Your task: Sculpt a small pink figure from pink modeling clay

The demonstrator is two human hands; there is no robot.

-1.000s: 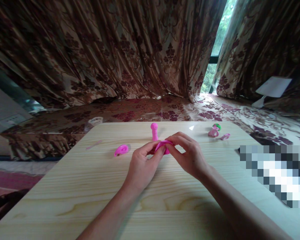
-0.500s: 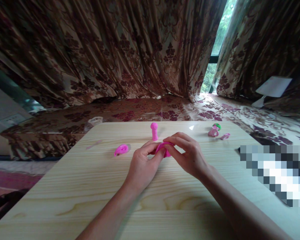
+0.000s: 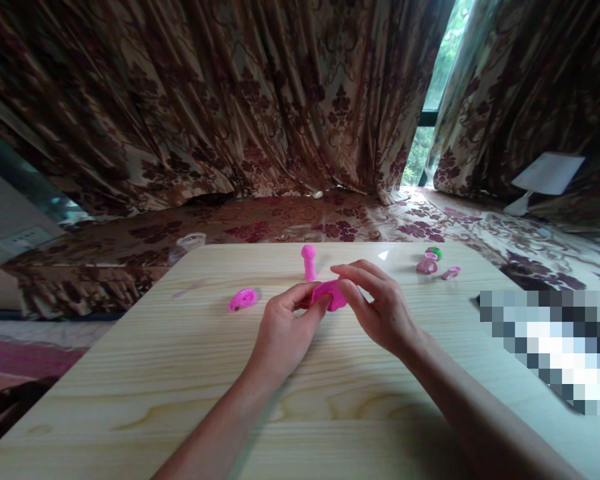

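Observation:
A flattened piece of bright pink modelling clay is pinched by my left hand, its thumb pressed on the near face. At the clay's right edge is my right hand, thumb and index finger apart. Its thumb seems to touch the edge. Just beyond, a pink clay figure with a round top on a column stands upright on the table. Left of my hands lies a pink lump with a hollow or folds, likely clay too.
The pale wooden table bears small pink pieces and a green one at the back right. A blurred-out dark-edged object lies at the right. Behind are a clear container, a white lamp and patterned curtains.
My right index finger and thumb have come off the top of the clay and spread apart. More of the clay's flat face shows. My left hand has barely moved.

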